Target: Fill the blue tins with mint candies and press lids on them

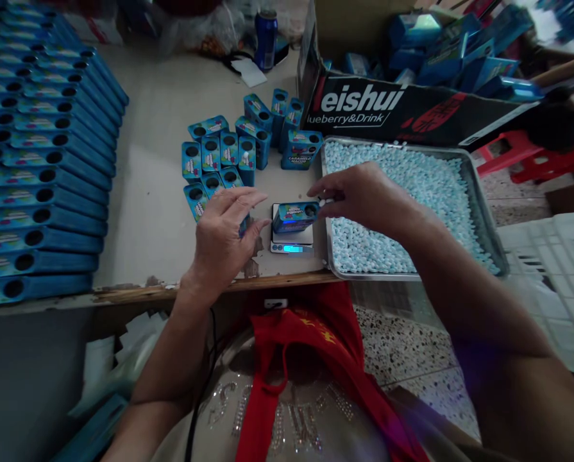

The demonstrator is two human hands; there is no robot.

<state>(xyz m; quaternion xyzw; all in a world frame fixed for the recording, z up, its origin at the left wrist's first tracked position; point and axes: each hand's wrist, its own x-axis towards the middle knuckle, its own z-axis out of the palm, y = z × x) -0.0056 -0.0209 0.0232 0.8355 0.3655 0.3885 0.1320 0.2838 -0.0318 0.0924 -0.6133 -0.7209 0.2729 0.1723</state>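
A small blue box [295, 217] lies on a digital scale [291, 240] with a lit display. My right hand [358, 196] is just right of the box, its fingers pinched on small white pieces near the box's dark round hole. To the left of the scale, my left hand [229, 237] has its thumb and fingers apart, close to a group of blue boxes [210, 153] standing on the table. Part of a box shows behind its fingers. A metal tray [479, 192] full of pale blue and white pieces [412, 186] sits right of the scale.
Rows of blue boxes [50, 192] fill the table's left side. Behind the tray stands a black carton [363, 106] holding more boxes. A blue can [266, 40] is at the back. The table's chipped front edge [287, 280] runs near my forearms. A white crate [556, 269] is at right.
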